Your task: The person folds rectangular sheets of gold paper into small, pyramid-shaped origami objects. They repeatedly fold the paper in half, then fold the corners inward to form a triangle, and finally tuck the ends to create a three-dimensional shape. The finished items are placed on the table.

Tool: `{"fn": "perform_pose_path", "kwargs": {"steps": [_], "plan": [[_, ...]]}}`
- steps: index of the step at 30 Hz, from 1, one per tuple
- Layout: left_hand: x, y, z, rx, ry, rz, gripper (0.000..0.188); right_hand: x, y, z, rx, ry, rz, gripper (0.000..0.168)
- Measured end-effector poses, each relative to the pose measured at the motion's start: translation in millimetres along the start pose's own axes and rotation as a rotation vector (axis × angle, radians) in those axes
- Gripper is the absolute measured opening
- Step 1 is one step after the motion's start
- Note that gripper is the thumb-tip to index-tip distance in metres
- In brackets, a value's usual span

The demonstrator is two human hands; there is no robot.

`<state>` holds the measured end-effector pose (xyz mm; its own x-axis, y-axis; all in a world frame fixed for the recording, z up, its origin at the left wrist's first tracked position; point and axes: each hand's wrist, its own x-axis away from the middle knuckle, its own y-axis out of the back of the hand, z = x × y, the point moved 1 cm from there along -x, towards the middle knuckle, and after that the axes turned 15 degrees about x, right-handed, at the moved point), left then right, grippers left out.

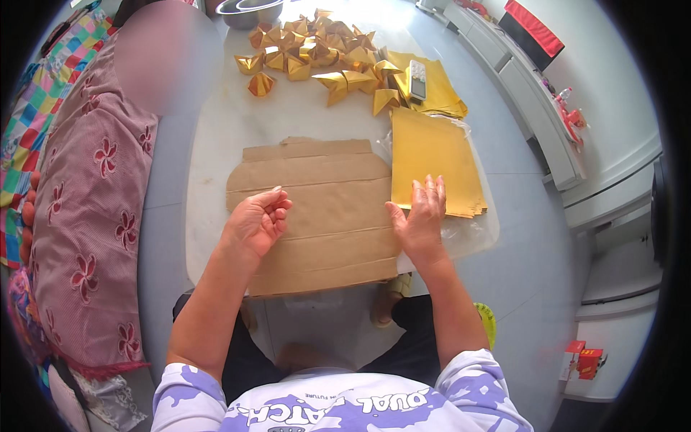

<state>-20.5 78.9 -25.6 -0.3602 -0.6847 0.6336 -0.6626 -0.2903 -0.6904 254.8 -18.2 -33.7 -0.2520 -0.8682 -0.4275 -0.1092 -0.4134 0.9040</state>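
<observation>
A flattened sheet of brown cardboard (334,216) lies on the table in front of me. Over its left part, my left hand (261,220) is raised palm up with the fingers curled in, and nothing shows in it. To the right is a stack of gold paper sheets (434,156). The fingertips of my right hand (422,218) rest on the stack's near left edge, fingers slightly apart, while the thumb is by the cardboard's right edge. Many folded gold paper pieces (318,48) are heaped at the table's far side.
Behind the stack, a white handset (417,81) lies on more gold sheets (445,89). Clear plastic film (461,232) sticks out beneath the nearer stack. Metal bowls (249,13) stand at the far left. A sofa with a pink patterned cover (102,205) is left of the table (208,162).
</observation>
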Motion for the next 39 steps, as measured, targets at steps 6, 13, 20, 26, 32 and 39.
{"fn": "perform_pose_path", "kwargs": {"steps": [6, 13, 20, 26, 32, 39], "plan": [[2, 1, -2, -0.005, -0.004, 0.024, 0.012, -3, -5, 9, 0.0, -0.053, 0.003, 0.063], [8, -3, 1, -0.027, -0.013, 0.014, 0.011, -2, -8, 11, 0.107, -0.065, 0.124, 0.067], [11, -3, 1, -0.043, -0.019, 0.021, 0.011, -1, -11, 9, 0.054, -0.056, 0.158, 0.066], [9, -2, 2, -0.037, -0.013, 0.037, 0.011, 0, -10, 4, -0.041, -0.085, 0.166, 0.061], [10, -3, 2, -0.045, -0.017, 0.036, 0.011, -5, -9, -4, -0.186, -0.134, 0.133, 0.049], [8, -2, 3, -0.055, -0.02, 0.032, 0.011, -10, 0, -9, -0.214, -0.156, -0.003, 0.027]]}}
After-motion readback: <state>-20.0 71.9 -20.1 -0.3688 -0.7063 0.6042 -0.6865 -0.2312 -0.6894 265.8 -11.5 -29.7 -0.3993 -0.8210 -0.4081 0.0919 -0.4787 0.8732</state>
